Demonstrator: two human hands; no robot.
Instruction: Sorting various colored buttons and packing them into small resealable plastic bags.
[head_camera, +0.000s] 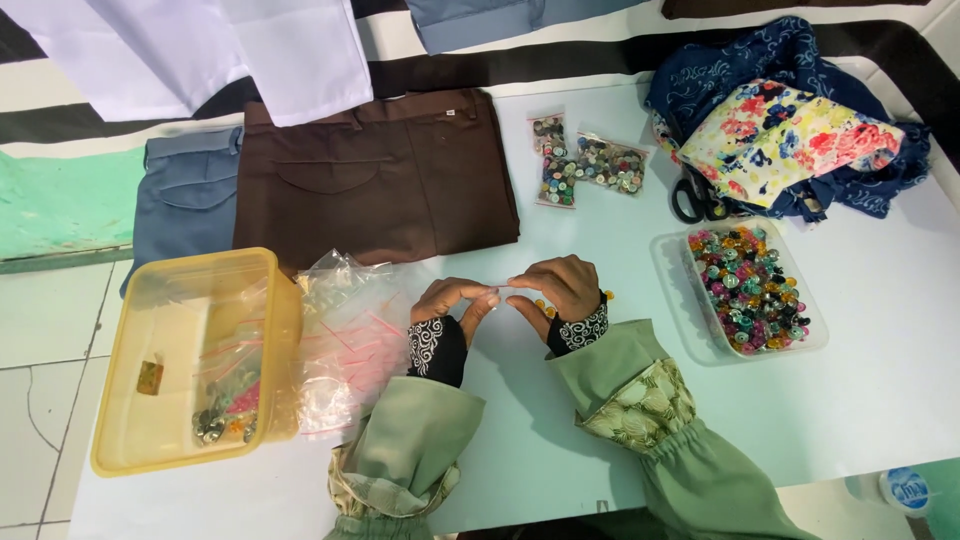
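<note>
Pinching a small clear packet (498, 291) at centre frame, both hands meet over the white table (880, 330).
Left hand (452, 300) and right hand (560, 285) each grasp an end in their fingers; a slip could scatter the beads (545, 308) beneath toward the table's edge.

Small clear plastic bag (502, 291), nearly transparent, stretched flat and level between both hands' fingertips just above the white counter (880, 330); a few loose coloured buttons (545, 308) lying directly beneath it.
</note>
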